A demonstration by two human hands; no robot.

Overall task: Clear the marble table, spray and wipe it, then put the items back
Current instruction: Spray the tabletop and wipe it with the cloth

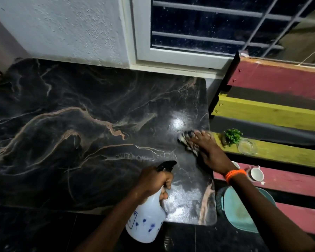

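The black marble table [71, 128], veined in rust and white, fills the left and middle of the view with its far edge against a pale textured wall [62, 28] below a barred window [207, 26]; its top is bare except at the right end, where a bright glare sits on a wet-looking sheen.

The right hand [210, 151] lies flat near the table's right edge, fingers spread and extended, pressing down on a crumpled cloth [186, 139] that shows dark and pale beneath and ahead of the fingertips; the cloth is blurred, so its pattern cannot be read; an orange beaded bracelet [235, 174] circles that wrist.

The left hand [154, 180] is curled tight round the neck of a white spray bottle [146, 219], one finger hooked under the black trigger head [166, 165], whose nozzle points toward the right hand; the bottle hangs tilted over the table's near edge, its translucent body printed with small blue flowers; how much liquid is inside I cannot tell.

Just right of the table stands a slatted bench [280, 113] in yellow and red planks; on a yellow plank sit a small green plant [232, 136] and, beside it, a clear glass ashtray [246, 147] that looks empty; on a red plank a white teacup [256, 174] stands, its inside showing nothing in it; nearer, a teal plastic lid or basin [240, 211] rests partly hidden by the right forearm.
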